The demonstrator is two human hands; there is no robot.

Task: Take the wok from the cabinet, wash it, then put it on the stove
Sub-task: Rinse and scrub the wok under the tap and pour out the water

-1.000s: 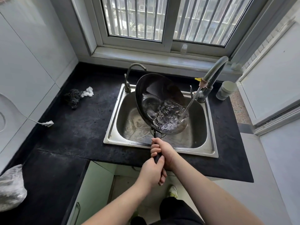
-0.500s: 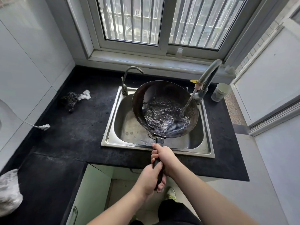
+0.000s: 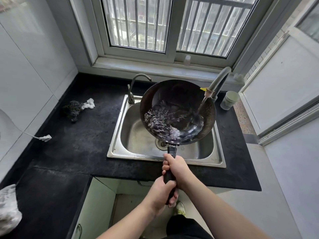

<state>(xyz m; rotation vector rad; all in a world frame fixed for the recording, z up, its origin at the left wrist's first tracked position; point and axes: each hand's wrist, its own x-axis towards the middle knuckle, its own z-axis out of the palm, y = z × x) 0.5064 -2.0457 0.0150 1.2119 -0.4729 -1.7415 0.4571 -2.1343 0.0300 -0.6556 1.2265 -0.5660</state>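
Above the sink, centre frame, the wok took tap water, its handle running straight down-frame into both hands: right hand gripping nearer the bowl, left hand gripping behind it.

Black speckled countertop, L-shaped, with a steel sink set into it just ahead of the fingers gripping a handle. Far left of the fingers on the counter: dark mesh scrubber touching a white crumpled rag, a white plug with cord nearer the wall, and a whitish bag at the near left edge. Beyond and right of the fingers, a pale lidded jar stands on the counter just beside the tall faucet; a smaller faucet stands at the sink's far left corner.
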